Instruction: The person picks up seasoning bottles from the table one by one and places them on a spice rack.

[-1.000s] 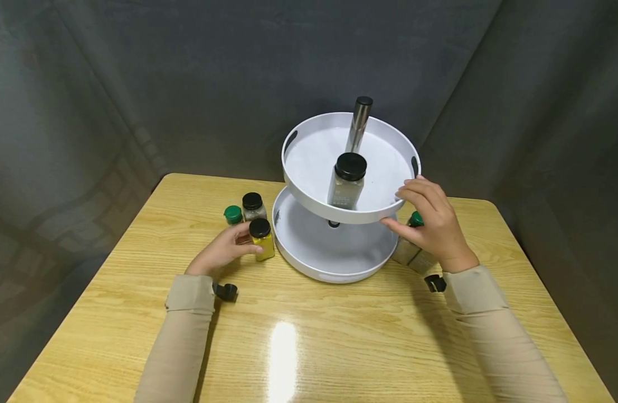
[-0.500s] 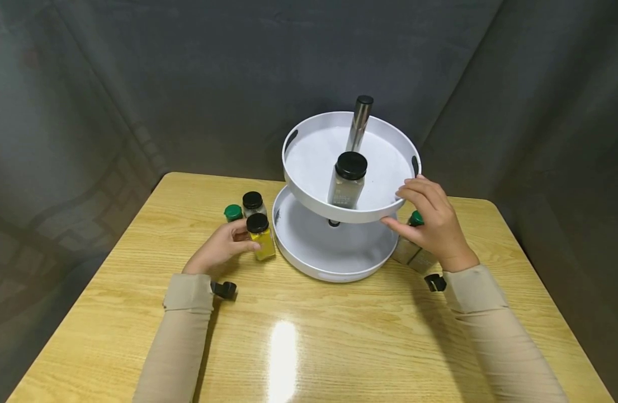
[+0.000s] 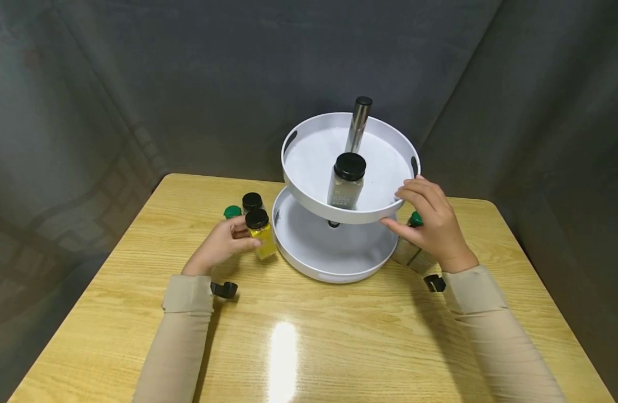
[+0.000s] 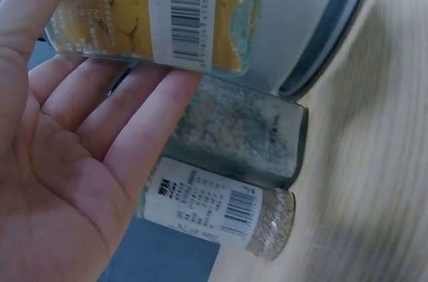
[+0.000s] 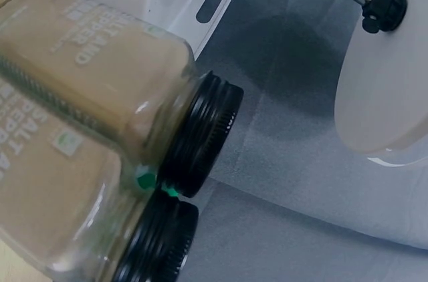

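Note:
My left hand [image 3: 219,246] pinches a black-lidded spice jar [image 3: 262,243] of yellow powder between thumb and fingers, just left of the two-tier tray stand. The jar is tilted; in the left wrist view the barcode of the yellow jar [image 4: 157,18] faces the camera. My right hand [image 3: 432,221] grips the rim of the upper white tray [image 3: 309,193], thumb below and fingers over the edge. A black-lidded spice jar [image 3: 346,187] stands in that tray, in front of the metal post [image 3: 358,126]. Beneath is the lower white tray [image 3: 334,252].
Left of the stand are a black-lidded jar [image 3: 251,201] and a green-capped bottle [image 3: 232,212], partly behind my left hand. To the right stand two salt and pepper jars [image 5: 120,61] and a green-capped bottle [image 3: 416,219]. A dark curtain [image 3: 213,84] hangs behind the table [image 3: 349,341].
The yellow jar in my left hand has risen slightly and tipped, its lid shifting up and to the left. My right hand stays on the upper tray's rim.

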Demonstrator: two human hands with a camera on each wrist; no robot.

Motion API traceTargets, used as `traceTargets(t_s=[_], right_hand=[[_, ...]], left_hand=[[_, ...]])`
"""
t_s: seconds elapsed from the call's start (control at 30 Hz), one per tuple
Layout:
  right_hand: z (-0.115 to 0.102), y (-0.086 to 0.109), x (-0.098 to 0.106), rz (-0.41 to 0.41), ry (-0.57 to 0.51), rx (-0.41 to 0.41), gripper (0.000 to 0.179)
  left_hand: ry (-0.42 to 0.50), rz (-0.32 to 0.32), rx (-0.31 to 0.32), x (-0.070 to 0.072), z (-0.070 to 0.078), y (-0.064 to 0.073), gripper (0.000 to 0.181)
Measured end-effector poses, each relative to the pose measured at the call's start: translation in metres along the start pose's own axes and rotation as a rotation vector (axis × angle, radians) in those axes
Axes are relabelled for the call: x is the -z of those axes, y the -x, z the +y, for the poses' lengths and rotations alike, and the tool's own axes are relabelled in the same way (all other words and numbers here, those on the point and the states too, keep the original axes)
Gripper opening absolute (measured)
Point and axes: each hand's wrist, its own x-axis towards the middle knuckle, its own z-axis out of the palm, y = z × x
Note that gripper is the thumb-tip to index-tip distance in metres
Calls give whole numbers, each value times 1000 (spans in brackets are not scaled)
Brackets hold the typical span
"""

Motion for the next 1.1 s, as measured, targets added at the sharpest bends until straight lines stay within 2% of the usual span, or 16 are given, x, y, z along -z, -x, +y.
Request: traceTargets(t_s=[0.1,0.27,0.37,0.67,0.9,1.1], right_hand=[[0,0,-1,1,-5,6,59],[1,-1,-2,-7,-3,7,58],[0,-2,-2,-13,1,6,58],[-1,-2,-3,-17,10,0,58],[-2,-1,-3,-18,14,-2,58],[-2,-1,-3,-11,12,0,57]], left_hand=[[15,17,16,0,4,0,63],[62,32,3,0,9,0,69],[86,44,-20,0,13,0,66],[78,118,-74,0,22,3,60],[92,175,-94,5,30,3,51],[122,201,-203,11,45,-2,50]])
